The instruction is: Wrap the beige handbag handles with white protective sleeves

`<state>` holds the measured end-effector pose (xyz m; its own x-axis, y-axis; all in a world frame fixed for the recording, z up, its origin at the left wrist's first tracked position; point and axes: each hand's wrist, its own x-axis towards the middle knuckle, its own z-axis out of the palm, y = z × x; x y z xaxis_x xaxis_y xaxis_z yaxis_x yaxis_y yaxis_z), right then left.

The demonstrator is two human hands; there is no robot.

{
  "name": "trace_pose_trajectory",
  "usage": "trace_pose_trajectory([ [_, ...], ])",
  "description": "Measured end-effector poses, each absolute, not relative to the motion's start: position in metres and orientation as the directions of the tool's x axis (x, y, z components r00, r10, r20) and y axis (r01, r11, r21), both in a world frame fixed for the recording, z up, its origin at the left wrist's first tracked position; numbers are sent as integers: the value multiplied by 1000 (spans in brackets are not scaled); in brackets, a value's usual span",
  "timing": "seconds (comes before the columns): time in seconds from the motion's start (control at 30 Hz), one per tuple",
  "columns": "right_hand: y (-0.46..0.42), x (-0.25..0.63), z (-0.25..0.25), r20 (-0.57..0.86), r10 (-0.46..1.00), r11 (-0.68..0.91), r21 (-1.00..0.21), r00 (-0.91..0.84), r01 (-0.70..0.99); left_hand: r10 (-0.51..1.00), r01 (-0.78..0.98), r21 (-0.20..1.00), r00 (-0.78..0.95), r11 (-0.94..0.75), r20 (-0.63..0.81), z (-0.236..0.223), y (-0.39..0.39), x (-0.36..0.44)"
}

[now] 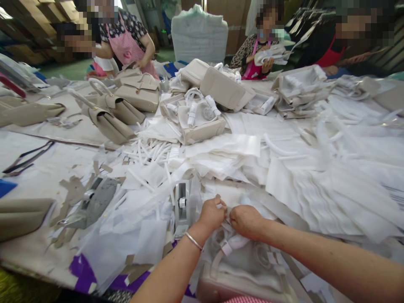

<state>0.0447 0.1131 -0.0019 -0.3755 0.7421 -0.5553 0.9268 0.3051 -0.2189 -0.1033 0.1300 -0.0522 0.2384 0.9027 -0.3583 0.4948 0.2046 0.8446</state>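
My left hand [214, 212] is closed in a pinch, with a silver bangle on its wrist. Close beside it on the right, my right hand [246, 221] has its fingers curled inward. What either hand grips is too small and hidden to name. Directly below them, near my body, lies a beige handbag [243, 283] with white wrapping [235, 244] around its handle. A grey tape dispenser [182, 206] stands just left of my left hand. White foam sheets [224, 147] are stacked beyond the hands.
Several beige handbags [142, 90] sit across the table, some partly wrapped in white. Another tape dispenser [96, 202] lies at left among paper scraps. White foam sheets [331, 193] spread over the right side. Several people work along the far side, one holding a white bundle [274, 54].
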Motion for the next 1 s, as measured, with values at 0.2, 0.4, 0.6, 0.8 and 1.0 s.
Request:
trace_pose_trajectory([
  [0.2,116,54,3,-565,750,239,-254,-344,937,911,823,519,370,-229,-185,-6,123,-154],
  [0.4,116,54,4,-544,752,258,-278,-373,925,783,718,523,606,-460,-143,39,92,-173],
  [0.6,113,55,3,-551,758,235,-268,-349,934,856,618,648,507,-446,106,-20,91,-128],
  [0.8,107,57,-4,-518,779,204,-323,-353,924,911,654,661,395,-367,115,-55,78,-114],
  [1.0,106,62,-12,-478,805,154,-401,-350,903,905,616,700,413,-361,104,-60,78,-114],
])
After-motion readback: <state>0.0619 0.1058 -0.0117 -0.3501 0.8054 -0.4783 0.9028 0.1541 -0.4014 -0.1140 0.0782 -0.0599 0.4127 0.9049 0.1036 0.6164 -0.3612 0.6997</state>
